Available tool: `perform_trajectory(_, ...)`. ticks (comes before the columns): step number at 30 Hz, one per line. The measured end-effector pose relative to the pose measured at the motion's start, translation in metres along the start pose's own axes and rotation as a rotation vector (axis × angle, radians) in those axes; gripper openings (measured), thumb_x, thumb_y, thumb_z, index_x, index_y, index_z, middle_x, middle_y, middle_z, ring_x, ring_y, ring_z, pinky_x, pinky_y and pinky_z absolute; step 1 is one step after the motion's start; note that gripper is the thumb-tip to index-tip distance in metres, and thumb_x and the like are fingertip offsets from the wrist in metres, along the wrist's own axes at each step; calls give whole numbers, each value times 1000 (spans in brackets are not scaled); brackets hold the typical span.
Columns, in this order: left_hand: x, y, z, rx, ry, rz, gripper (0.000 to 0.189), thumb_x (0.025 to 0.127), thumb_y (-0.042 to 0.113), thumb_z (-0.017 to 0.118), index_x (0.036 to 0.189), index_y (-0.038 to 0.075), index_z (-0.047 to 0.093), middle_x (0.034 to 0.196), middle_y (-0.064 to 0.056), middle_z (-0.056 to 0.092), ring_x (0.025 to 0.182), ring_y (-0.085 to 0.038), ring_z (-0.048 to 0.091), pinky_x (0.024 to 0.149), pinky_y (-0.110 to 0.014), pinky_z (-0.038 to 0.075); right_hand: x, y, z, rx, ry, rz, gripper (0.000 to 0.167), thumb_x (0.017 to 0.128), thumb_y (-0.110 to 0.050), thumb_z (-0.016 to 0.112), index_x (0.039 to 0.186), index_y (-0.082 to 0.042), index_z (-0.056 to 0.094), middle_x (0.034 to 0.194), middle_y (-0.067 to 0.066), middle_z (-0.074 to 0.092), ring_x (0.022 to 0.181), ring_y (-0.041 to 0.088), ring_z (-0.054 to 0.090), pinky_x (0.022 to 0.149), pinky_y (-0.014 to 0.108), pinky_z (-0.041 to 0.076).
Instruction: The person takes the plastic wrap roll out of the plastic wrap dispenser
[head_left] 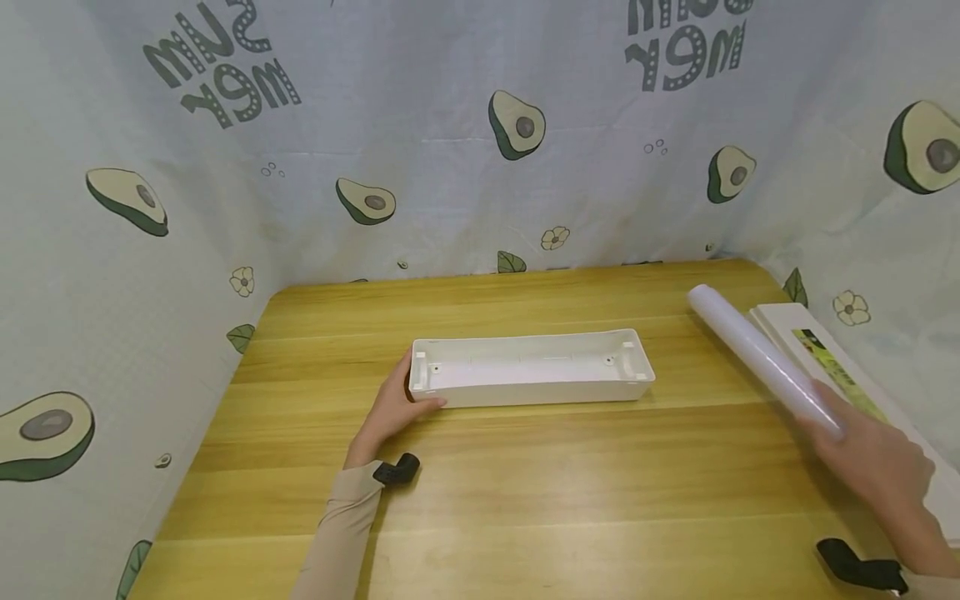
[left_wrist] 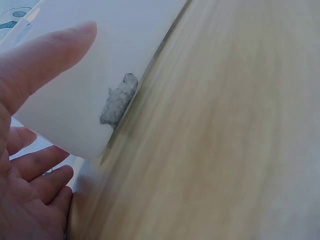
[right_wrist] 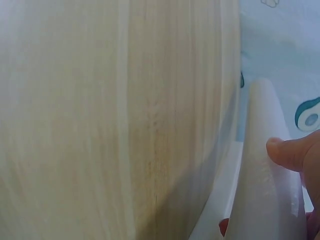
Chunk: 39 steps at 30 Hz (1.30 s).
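A long white open-topped plastic box (head_left: pixel 532 393) lies on the wooden table, its hollow inside facing up. My left hand (head_left: pixel 393 406) grips its left end, thumb on the near wall and the other fingers around the end. In the left wrist view a grey worn patch (left_wrist: pixel 119 101) marks the box wall (left_wrist: pixel 75 110) near its lower edge. At the right, my right hand (head_left: pixel 873 454) holds a roll of whitish film (head_left: pixel 757 354) near its lower end. The right wrist view shows the thumb (right_wrist: pixel 287 152) lying along the roll (right_wrist: pixel 265 185).
Beneath and beside the roll, a long white carton (head_left: pixel 795 321) with a green-yellow label (head_left: pixel 838 371) lies along the right edge of the table (head_left: pixel 570 492). An avocado-print cloth (head_left: pixel 442 133) hangs around the back and sides.
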<state>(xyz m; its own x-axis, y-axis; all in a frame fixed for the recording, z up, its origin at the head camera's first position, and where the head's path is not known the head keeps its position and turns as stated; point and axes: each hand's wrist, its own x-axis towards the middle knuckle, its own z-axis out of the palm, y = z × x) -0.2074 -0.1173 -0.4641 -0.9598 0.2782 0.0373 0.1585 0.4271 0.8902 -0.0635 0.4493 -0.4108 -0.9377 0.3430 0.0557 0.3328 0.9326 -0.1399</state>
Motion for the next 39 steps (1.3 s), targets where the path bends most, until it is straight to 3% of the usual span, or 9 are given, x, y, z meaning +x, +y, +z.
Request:
perform_trajectory(9, 0, -1, 1, -11, 1, -3, 106, 71, 25, 82, 152, 23, 14, 150, -6, 35, 137, -26, 35, 114, -46, 27, -3, -4, 2, 14, 7, -8, 71, 93, -49, 43, 148, -11, 19, 116, 44, 44, 71, 53, 49, 50, 51, 35)
perform_trajectory(18, -1, 3, -1, 2, 9, 4, 105, 72, 23, 82, 152, 20, 14, 150, -8, 34, 137, -28, 35, 114, -46, 28, -4, -9, 0, 24, 12, -26, 68, 94, -41, 45, 148, -10, 18, 109, 47, 44, 72, 57, 49, 50, 57, 36)
perform_trajectory(27, -3, 6, -2, -1, 3, -3, 105, 72, 25, 82, 152, 22, 13, 151, -7, 34, 136, -27, 35, 114, -47, 28, -8, -12, 3, 14, -24, 18, 70, 94, -46, 43, 149, -12, 17, 108, 48, 44, 70, 60, 48, 52, 62, 36)
perform_trajectory(34, -3, 8, -4, -6, -2, 18, 106, 72, 24, 82, 152, 22, 13, 149, -9, 36, 134, -28, 38, 113, -46, 30, -9, -12, 4, 3, -50, -4, 76, 93, -53, 43, 149, -9, 16, 106, 47, 46, 67, 56, 49, 48, 51, 36)
perform_trajectory(39, -5, 8, -3, -8, -3, 24, 107, 71, 23, 82, 152, 20, 13, 148, -11, 36, 134, -29, 39, 113, -47, 30, -9, -10, 6, 25, 13, -87, 73, 92, -45, 53, 144, -1, 26, 102, 45, 49, 71, 57, 50, 47, 48, 38)
